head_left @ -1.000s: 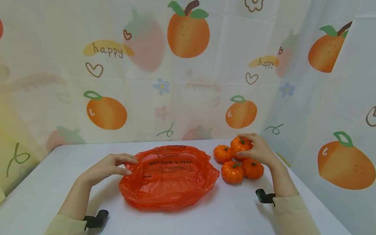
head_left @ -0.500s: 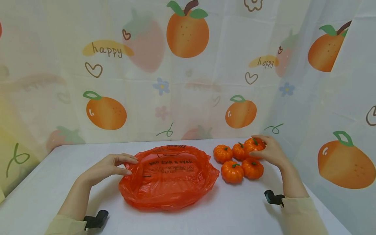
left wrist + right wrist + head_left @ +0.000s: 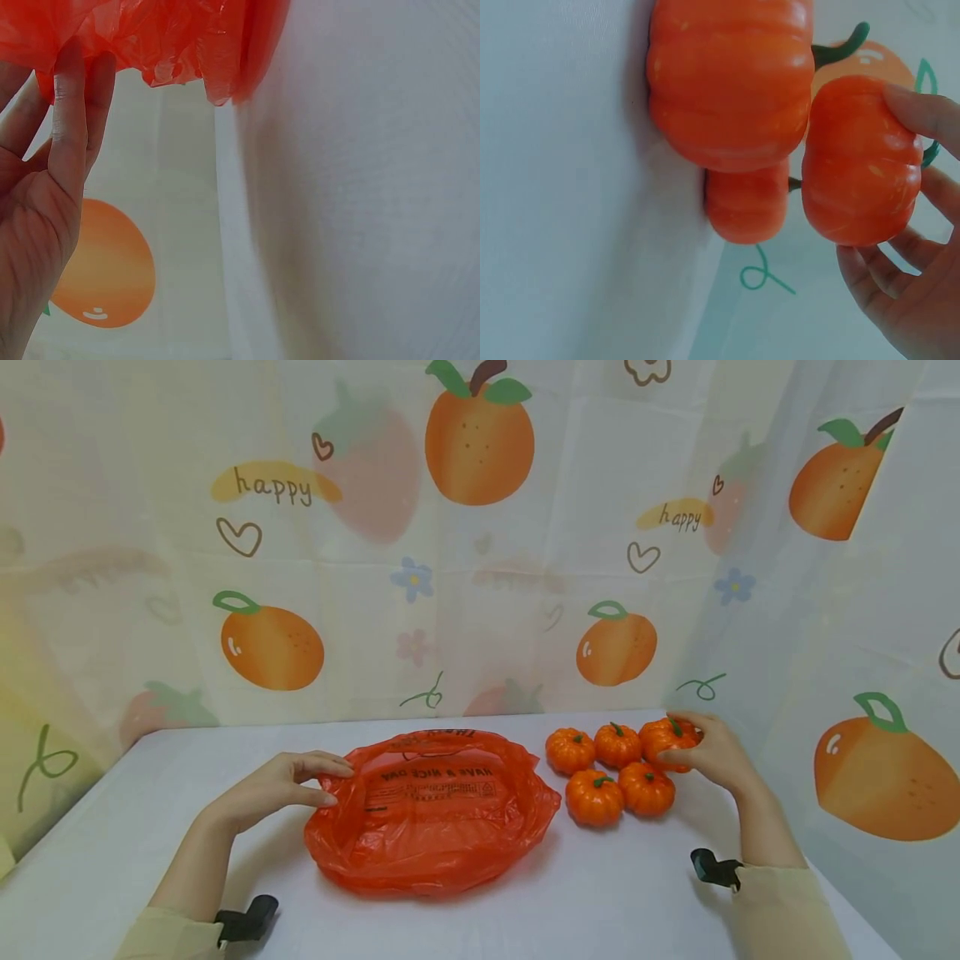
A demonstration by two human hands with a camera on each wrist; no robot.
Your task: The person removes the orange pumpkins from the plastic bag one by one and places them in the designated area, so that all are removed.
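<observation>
My right hand (image 3: 708,752) grips a small orange pumpkin (image 3: 667,742) with a green stem, at the right end of the back row. In the right wrist view thumb and fingers hold this pumpkin (image 3: 862,161) from opposite sides, raised off the table beside a larger-looking one (image 3: 731,82). Several more pumpkins (image 3: 595,797) stand close together just left of and in front of it. My left hand (image 3: 273,789) pinches the left rim of a red plastic bag (image 3: 427,827), which lies spread with its mouth facing up. In the left wrist view the fingertips sit against the bag's crumpled edge (image 3: 172,45).
The white table (image 3: 570,893) ends at the back against a curtain (image 3: 360,635) printed with fruit and the word "happy". Another curtain face runs along the right side. The bag's right corner lies close to the nearest pumpkins.
My right hand has carried its pumpkin to the right and slightly down, uncovering the back middle pumpkin. The left hand and the bag stay where they were.
</observation>
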